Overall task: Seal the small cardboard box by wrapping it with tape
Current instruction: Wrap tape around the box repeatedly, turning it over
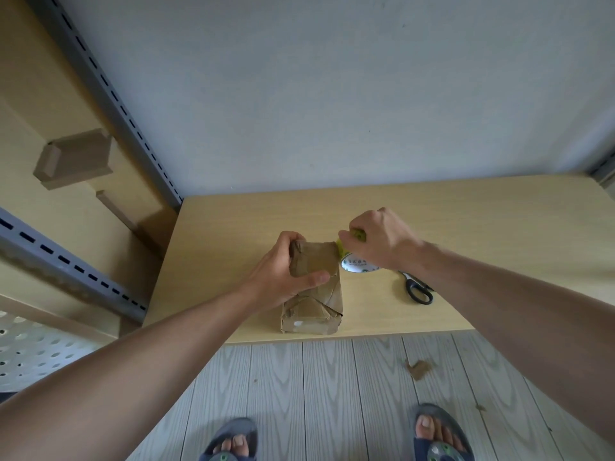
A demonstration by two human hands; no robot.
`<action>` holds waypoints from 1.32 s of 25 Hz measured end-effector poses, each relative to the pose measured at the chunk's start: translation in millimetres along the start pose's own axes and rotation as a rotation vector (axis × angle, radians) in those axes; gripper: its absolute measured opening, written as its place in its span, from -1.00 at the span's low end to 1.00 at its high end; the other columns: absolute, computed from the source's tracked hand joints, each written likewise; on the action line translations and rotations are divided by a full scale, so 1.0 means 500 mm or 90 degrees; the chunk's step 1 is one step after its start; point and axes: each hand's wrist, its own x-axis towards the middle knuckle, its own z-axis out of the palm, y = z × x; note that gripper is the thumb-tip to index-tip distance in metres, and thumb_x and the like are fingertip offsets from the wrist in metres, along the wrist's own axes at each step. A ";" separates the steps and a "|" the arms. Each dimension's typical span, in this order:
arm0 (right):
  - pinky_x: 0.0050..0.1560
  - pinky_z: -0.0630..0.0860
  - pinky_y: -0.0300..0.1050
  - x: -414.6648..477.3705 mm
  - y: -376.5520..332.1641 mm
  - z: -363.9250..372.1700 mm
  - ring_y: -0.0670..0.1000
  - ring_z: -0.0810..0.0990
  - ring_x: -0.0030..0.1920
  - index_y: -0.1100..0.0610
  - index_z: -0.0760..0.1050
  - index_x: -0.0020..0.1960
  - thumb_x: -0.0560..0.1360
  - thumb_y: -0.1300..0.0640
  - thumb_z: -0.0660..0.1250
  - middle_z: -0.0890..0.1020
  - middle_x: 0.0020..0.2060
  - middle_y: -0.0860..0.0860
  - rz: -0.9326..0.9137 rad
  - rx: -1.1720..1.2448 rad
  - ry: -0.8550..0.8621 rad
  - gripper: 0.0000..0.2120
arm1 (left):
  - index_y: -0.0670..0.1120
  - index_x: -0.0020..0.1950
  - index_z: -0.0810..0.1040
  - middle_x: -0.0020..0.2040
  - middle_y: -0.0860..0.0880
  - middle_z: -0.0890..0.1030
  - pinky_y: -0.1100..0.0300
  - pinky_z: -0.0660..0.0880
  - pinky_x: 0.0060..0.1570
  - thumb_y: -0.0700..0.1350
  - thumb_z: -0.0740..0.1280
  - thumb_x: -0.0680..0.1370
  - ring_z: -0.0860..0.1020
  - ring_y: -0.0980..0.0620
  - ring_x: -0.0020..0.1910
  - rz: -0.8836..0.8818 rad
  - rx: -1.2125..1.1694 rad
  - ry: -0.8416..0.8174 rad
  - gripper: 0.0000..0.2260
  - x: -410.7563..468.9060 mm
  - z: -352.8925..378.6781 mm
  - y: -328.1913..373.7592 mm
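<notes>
the wrapping looks well under way: the box (316, 307) already wears creased brown tape over most of its faces, and another strip seems to be starting at its far right corner. it lies lengthwise on the desk (466, 227), its near end close to the six o'clock edge.

the left hand (283, 271) grasps the box's far end, fingers curled over the twelve o'clock side and thumb laid across the top. the right hand (376, 241) is clenched round the tape roll (356, 265), which touches the box at about one o'clock.

next, i'd guess, the roll must be drawn round the box while the left hand steadies or turns it. then comes a cut with the scissors (417, 287), lying at four o'clock of the roll.
</notes>
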 end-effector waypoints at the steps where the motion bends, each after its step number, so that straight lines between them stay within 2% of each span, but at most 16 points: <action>1: -0.46 0.25 -0.11 0.001 0.002 0.002 0.04 0.21 -0.50 0.12 0.20 -0.48 0.52 0.05 0.29 0.26 -0.59 -0.03 0.002 0.000 0.004 -0.54 | 0.10 0.41 0.26 0.21 0.06 0.50 0.08 0.58 0.08 0.39 0.48 0.31 0.55 0.11 0.13 0.004 0.041 -0.011 -0.19 0.001 -0.002 0.004; 3: -0.47 0.27 -0.08 0.000 0.002 0.005 0.04 0.22 -0.51 0.11 0.20 -0.48 0.51 0.05 0.29 0.27 -0.59 -0.02 0.000 -0.005 0.013 -0.54 | 0.14 0.58 0.15 0.46 -0.02 0.32 0.06 0.44 0.31 0.35 0.44 0.41 0.42 -0.02 0.38 0.000 0.161 -0.030 -0.16 0.007 0.001 0.021; 5: -0.47 0.29 -0.04 0.000 -0.002 0.005 0.04 0.22 -0.51 0.12 0.21 -0.49 0.51 0.05 0.29 0.27 -0.59 -0.02 -0.002 -0.006 0.023 -0.54 | 0.13 0.58 0.17 0.55 -0.08 0.16 -0.01 0.42 0.35 0.41 0.41 0.37 0.35 -0.12 0.47 -0.062 0.299 -0.022 -0.12 0.021 0.022 0.044; 7: -0.47 0.29 -0.03 0.001 -0.009 0.006 0.04 0.20 -0.50 0.12 0.20 -0.49 0.50 0.05 0.29 0.26 -0.58 0.00 0.004 0.001 0.024 -0.54 | 0.10 0.46 0.30 0.43 -0.09 0.27 -0.05 0.48 0.15 0.56 0.29 0.16 0.36 -0.16 0.39 -0.138 0.420 -0.004 -0.03 0.038 0.062 0.052; 9: -0.44 0.26 -0.07 0.002 -0.011 0.010 0.04 0.20 -0.48 0.12 0.18 -0.49 0.49 0.06 0.29 0.24 -0.57 0.00 0.022 0.009 0.020 -0.54 | 0.05 0.34 0.36 0.29 -0.07 0.32 -0.01 0.41 -0.03 0.47 0.19 0.07 0.36 -0.19 0.28 -0.166 0.444 0.026 -0.09 0.048 0.094 0.051; 13: -0.40 0.26 -0.10 -0.001 -0.008 -0.001 0.02 0.24 -0.46 0.15 0.29 -0.43 0.51 0.02 0.32 0.30 -0.53 -0.01 0.067 0.114 0.080 -0.58 | -0.02 0.30 0.29 0.21 -0.06 0.22 0.05 0.40 0.06 0.15 0.40 0.38 0.40 -0.15 0.13 -0.160 0.210 0.093 -0.42 0.035 0.073 0.075; 16: -0.40 0.26 -0.18 0.009 -0.030 -0.028 -0.05 0.34 -0.42 0.14 0.38 -0.33 0.54 -0.15 0.23 0.43 -0.45 -0.02 0.096 0.219 0.165 -0.58 | -0.01 0.27 0.29 0.22 -0.04 0.26 0.14 0.37 0.16 0.09 0.40 0.40 0.39 -0.05 0.23 -0.133 -0.004 0.106 -0.48 0.022 0.050 0.077; 18: -0.37 0.25 -0.10 0.013 -0.044 -0.029 -0.02 0.35 -0.40 0.13 0.33 -0.34 0.52 -0.25 0.13 0.44 -0.43 0.03 0.101 0.250 0.153 -0.51 | -0.01 0.22 0.30 0.24 -0.05 0.27 0.13 0.44 0.16 0.12 0.35 0.44 0.43 -0.03 0.24 -0.142 0.004 0.106 -0.55 0.024 0.046 0.073; 21: -0.35 0.31 -0.09 0.014 -0.048 -0.014 -0.01 0.41 -0.39 0.20 0.37 -0.32 0.51 -0.31 0.10 0.49 -0.42 0.07 0.111 0.280 0.131 -0.42 | 0.05 0.29 0.28 0.20 -0.05 0.31 0.26 0.52 -0.12 0.06 0.43 0.49 0.50 0.04 0.13 -0.171 0.067 0.096 -0.52 0.033 0.039 0.088; 23: -0.35 0.30 -0.09 0.021 -0.048 -0.017 0.00 0.38 -0.41 0.30 0.38 -0.32 0.53 -0.28 0.16 0.46 -0.44 0.09 0.095 0.282 0.111 -0.37 | 0.00 0.36 0.28 0.10 0.00 0.32 0.18 0.47 0.06 0.07 0.50 0.47 0.42 -0.06 0.32 -0.153 0.096 0.106 -0.42 0.042 0.034 0.084; 25: -0.37 0.23 -0.10 0.030 -0.046 -0.030 0.01 0.31 -0.44 0.33 0.33 -0.36 0.54 -0.25 0.21 0.36 -0.48 0.08 0.066 0.255 0.090 -0.35 | -0.01 0.31 0.29 0.15 -0.02 0.35 0.11 0.47 0.11 0.07 0.51 0.47 0.45 -0.09 0.29 -0.175 0.064 0.092 -0.44 0.046 0.033 0.072; 26: -0.40 0.20 -0.10 0.030 -0.044 -0.037 0.00 0.26 -0.45 0.29 0.30 -0.39 0.54 -0.24 0.21 0.32 -0.49 0.06 0.043 0.225 0.089 -0.37 | 0.01 0.27 0.30 0.21 -0.05 0.36 0.08 0.52 0.03 0.08 0.52 0.46 0.50 -0.09 0.22 -0.185 0.039 0.080 -0.47 0.044 0.030 0.062; 29: -0.50 0.14 -0.20 0.018 -0.027 -0.055 -0.03 0.21 -0.49 0.12 0.25 -0.44 0.51 -0.17 0.10 0.27 -0.52 -0.02 -0.022 0.141 0.101 -0.53 | 0.03 0.25 0.32 0.25 -0.13 0.45 0.14 0.54 -0.44 0.10 0.54 0.44 0.62 -0.15 0.06 -0.184 -0.033 0.074 -0.47 0.041 0.017 0.035; 30: -0.50 0.13 -0.21 0.014 -0.018 -0.057 -0.03 0.20 -0.50 0.11 0.23 -0.44 0.48 -0.13 0.08 0.26 -0.53 -0.03 -0.043 0.126 0.091 -0.57 | 0.03 0.24 0.33 0.24 -0.14 0.48 0.13 0.54 -0.50 0.08 0.54 0.44 0.64 -0.16 0.02 -0.180 -0.055 0.075 -0.48 0.037 0.012 0.030; 31: -0.49 0.14 -0.18 0.012 -0.010 -0.058 -0.03 0.18 -0.51 0.11 0.21 -0.45 0.48 -0.08 0.09 0.25 -0.54 -0.03 -0.064 0.104 0.081 -0.59 | 0.03 0.24 0.34 0.23 -0.14 0.51 0.07 0.58 -0.48 0.07 0.55 0.44 0.67 -0.16 -0.01 -0.178 -0.078 0.072 -0.48 0.035 0.007 0.024; 33: -0.46 0.17 -0.11 0.011 0.004 -0.057 -0.01 0.17 -0.52 0.13 0.20 -0.46 0.51 -0.02 0.18 0.23 -0.57 -0.03 -0.080 0.035 0.062 -0.58 | 0.06 0.20 0.36 0.22 -0.14 0.55 -0.16 0.67 -0.27 0.13 0.57 0.34 0.69 -0.14 -0.01 -0.175 -0.119 0.054 -0.43 0.027 0.001 0.019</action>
